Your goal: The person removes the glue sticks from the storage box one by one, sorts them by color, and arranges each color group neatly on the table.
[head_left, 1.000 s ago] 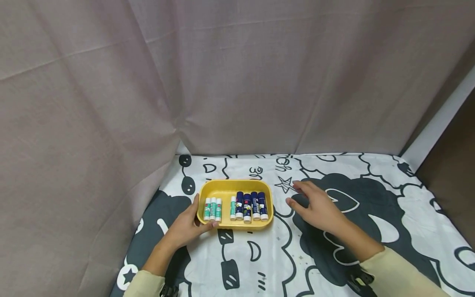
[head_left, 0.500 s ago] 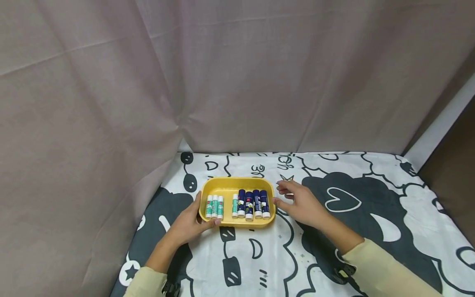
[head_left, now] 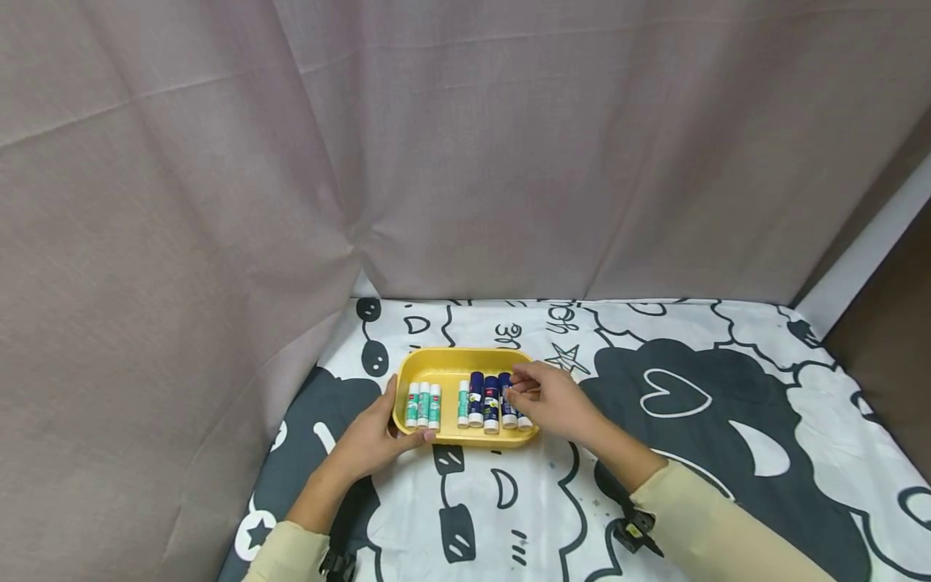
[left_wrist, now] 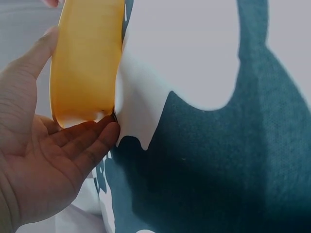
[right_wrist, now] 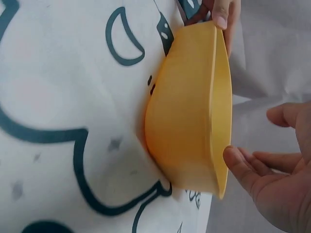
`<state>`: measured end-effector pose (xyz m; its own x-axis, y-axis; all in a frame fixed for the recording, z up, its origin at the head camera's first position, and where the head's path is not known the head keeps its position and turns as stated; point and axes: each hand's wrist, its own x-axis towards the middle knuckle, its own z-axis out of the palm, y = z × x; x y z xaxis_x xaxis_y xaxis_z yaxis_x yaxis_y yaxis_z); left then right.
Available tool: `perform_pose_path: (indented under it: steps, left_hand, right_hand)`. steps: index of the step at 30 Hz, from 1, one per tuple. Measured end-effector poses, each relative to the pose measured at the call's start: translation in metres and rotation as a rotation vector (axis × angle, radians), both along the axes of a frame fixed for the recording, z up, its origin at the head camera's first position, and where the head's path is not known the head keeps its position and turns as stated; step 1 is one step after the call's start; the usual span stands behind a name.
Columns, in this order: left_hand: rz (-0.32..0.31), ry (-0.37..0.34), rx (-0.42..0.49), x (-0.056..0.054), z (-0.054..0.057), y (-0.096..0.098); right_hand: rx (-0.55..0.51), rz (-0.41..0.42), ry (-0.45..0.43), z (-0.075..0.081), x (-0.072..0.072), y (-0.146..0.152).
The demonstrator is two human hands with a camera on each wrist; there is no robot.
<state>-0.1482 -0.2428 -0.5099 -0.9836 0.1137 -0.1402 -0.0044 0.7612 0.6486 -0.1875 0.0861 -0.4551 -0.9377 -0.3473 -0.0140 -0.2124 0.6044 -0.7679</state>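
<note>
A yellow tray lies on the patterned cloth in the head view. At its left end my left hand holds it, thumb on the front rim and fingers around the side. Three small green-and-white glue sticks lie side by side in the tray's left part. One more green glue stick lies beside several larger dark blue glue sticks on the right. Over these my right hand hovers with bent fingers, partly hiding the rightmost one. In the right wrist view a gap shows between its thumb and fingers.
A black, grey and white patterned cloth covers the table. Behind and to the left hangs a beige-grey curtain. A brown panel stands at the far right.
My right hand has moved left from beside the tray to above the dark blue glue sticks. The left hand keeps its hold on the tray, and the glue sticks lie as before.
</note>
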Motion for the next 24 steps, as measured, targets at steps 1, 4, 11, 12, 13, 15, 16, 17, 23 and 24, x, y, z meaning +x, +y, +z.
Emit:
perform_pose_path:
  steps: [1,4,11,12,13,15,16,17,23,24]
  left_hand:
    - [0.002,-0.002,0.002,0.000,0.000,0.000]
    - [0.004,-0.003,0.005,0.000,0.000,0.000]
    - [-0.003,0.003,0.007,0.000,0.000,0.000]
    - [-0.003,0.004,0.006,0.000,0.000,0.000]
    - [-0.003,0.003,0.005,0.000,0.000,-0.001]
    - [-0.003,0.002,0.004,0.000,0.000,-0.001]
    - [-0.002,0.000,0.003,0.000,0.000,-0.001]
    - [-0.001,-0.001,0.002,0.000,0.001,-0.001]
    - [0.003,-0.014,0.003,0.000,0.000,-0.001]
    - [0.004,-0.018,0.002,0.000,0.000,-0.001]
  right_hand:
    - [0.009,-0.008,-0.008,0.000,0.000,-0.004]
    - [0.034,-0.039,-0.032,-0.002,-0.002,-0.015]
    - [0.085,-0.080,-0.056,-0.007,-0.006,-0.034]
    - [0.091,-0.082,-0.059,-0.007,-0.006,-0.036]
    - [0.096,-0.080,-0.060,-0.008,-0.007,-0.038]
    - [0.099,-0.081,-0.077,-0.008,-0.008,-0.041]
    - [0.099,-0.080,-0.088,-0.008,-0.009,-0.043]
    - [0.100,-0.080,-0.099,-0.009,-0.010,-0.045]
    - [0.106,-0.087,-0.123,-0.012,-0.013,-0.053]
    - [0.112,-0.091,-0.120,-0.012,-0.013,-0.055]
